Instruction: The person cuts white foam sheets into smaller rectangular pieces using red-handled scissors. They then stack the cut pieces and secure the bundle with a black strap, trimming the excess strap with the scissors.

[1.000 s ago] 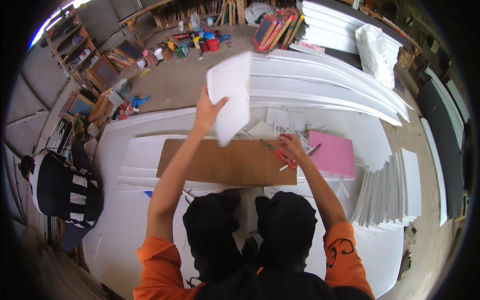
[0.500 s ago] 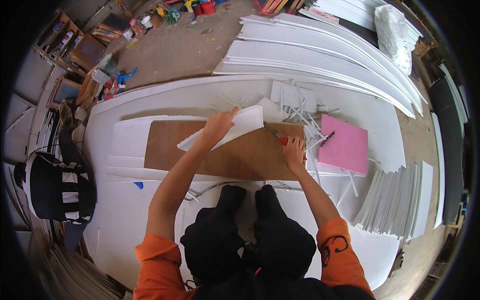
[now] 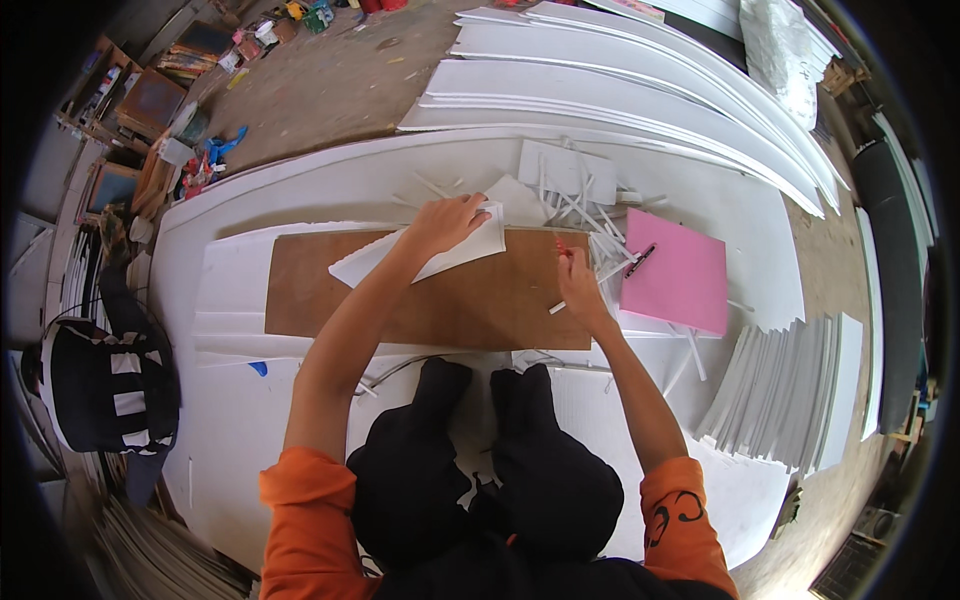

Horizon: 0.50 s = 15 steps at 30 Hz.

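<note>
My left hand [image 3: 447,225] reaches over a white foam board piece [image 3: 462,258], its fingers bent around the piece's far right part. The piece has a ragged left tip and lies at a slant across a brown board [image 3: 430,308]. Near that board's right end, my right hand [image 3: 580,285] is closed on a red-handled knife [image 3: 564,246], which points away from me; its blade is hard to make out. A short white strip [image 3: 557,308] shows just below the right fingers, and I cannot tell whether they touch it.
Loose white offcut strips [image 3: 585,205] lie beyond my right hand. Next to them is a pink board [image 3: 675,272] with a black pen [image 3: 641,261] on it. Cut white strips [image 3: 775,395] are stacked at the right; large white sheets [image 3: 610,95] lie at the back.
The white piece, tilted up before, now lies flatter on the brown board. My right hand has drawn the knife away from the piece's edge and turned it to point away from me.
</note>
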Tool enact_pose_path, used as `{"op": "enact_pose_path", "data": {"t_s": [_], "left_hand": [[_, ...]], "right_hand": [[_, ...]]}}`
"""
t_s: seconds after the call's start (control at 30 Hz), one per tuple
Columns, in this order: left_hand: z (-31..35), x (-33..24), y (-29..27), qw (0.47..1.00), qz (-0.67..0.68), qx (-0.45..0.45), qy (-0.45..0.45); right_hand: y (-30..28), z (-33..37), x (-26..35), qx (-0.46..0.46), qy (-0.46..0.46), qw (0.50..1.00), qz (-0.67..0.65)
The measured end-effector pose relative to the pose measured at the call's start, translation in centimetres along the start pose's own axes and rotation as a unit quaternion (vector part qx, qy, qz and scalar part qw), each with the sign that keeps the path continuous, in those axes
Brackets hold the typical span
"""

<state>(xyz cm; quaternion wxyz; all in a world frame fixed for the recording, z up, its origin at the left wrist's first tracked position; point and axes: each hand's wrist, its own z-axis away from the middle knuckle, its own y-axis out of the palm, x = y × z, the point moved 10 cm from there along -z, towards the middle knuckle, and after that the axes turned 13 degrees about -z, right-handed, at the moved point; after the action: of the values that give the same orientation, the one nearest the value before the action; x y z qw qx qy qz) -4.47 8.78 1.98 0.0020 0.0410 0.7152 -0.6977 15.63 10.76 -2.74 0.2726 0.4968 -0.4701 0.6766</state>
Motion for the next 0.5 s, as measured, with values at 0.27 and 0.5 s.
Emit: {"op": "enact_pose_path", "data": {"t_s": [0.27,0.5], "left_hand": [[-0.5,-1.4,-0.3,0.996,0.007,-0.059,-0.071],[0.5,-1.1,-1.1,0.989,0.000,-0.109,-0.105]], "right_hand": [[2.7,1.6,3.0,0.028,-0.038,0.999,0.015],[4.3,3.7,3.7,0.048,0.012,0.999,0.016]]}}
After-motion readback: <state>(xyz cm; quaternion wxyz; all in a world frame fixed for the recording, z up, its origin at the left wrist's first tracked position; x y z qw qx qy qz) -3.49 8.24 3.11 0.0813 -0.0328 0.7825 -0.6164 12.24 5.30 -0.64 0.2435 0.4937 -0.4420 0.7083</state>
